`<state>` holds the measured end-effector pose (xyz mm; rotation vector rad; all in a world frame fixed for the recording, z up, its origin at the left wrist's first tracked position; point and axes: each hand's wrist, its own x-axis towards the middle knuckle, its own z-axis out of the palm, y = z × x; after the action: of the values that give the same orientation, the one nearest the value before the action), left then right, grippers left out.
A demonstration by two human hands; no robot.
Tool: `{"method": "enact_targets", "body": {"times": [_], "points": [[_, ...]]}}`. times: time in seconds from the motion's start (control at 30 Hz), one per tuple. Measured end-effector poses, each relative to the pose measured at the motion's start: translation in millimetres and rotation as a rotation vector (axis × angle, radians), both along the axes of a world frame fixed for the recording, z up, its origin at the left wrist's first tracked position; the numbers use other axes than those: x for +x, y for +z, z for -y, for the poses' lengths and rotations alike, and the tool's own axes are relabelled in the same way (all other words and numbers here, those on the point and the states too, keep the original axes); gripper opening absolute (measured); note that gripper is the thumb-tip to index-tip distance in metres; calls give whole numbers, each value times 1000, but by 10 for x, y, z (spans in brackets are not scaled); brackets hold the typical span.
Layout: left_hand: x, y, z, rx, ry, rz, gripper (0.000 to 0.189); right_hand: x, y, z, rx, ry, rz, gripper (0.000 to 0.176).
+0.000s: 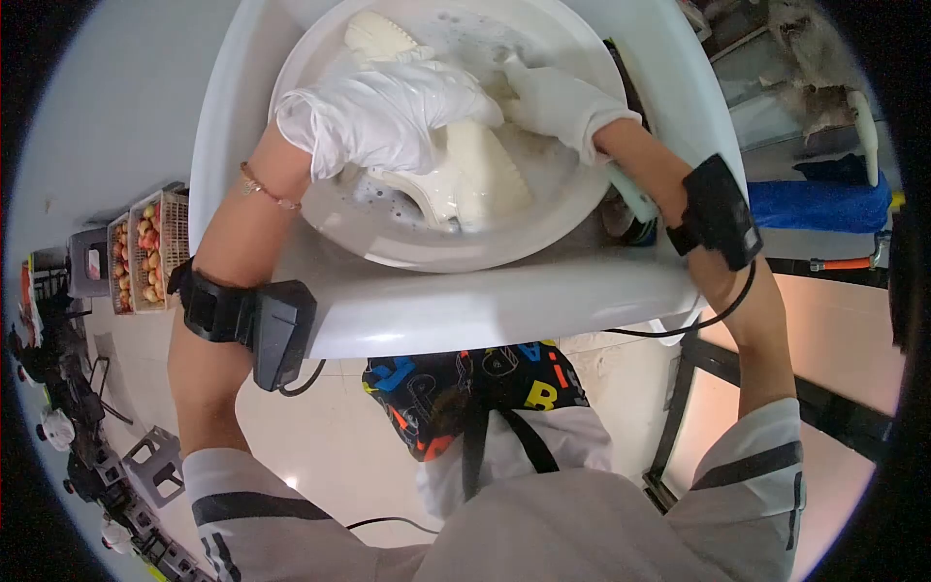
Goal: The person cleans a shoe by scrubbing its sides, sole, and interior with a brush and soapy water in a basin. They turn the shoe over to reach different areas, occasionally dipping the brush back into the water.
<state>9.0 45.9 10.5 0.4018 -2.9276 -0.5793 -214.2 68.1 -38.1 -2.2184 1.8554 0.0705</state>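
A cream-white shoe (488, 179) lies tilted in a round white basin (417, 254) of sudsy water, its ridged sole end showing at the upper left. My left hand (393, 112), in a loose white glove, reaches across the shoe and is closed around its middle, the fingers mostly hidden. Also gloved in white, my right hand (555, 102) is at the shoe's far right side with its fingers bent inward. I cannot tell what those fingers hold. Foam and bubbles float around the shoe.
The basin sits inside a deep white sink (504, 310). A pale green handle-like piece (633, 197) is wedged right of the basin. Crates of fruit (150, 252) stand at the left, near a grey stool (155, 466). Blue cloth (819, 206) is at the right.
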Motion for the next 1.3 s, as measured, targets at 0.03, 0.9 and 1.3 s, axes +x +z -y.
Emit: {"method": "enact_targets", "body": {"times": [0.03,0.9,1.3], "points": [[-8,26,-6,29,2,38,55,-33,28,0,0,-3,1,46],[-278,-274,-55,-369,136,275,54,-268,315,50,-234,159,219,50],[-109,-102,17,-254,11,-116,68,-218,673,-75,-305,37,343,47]]}}
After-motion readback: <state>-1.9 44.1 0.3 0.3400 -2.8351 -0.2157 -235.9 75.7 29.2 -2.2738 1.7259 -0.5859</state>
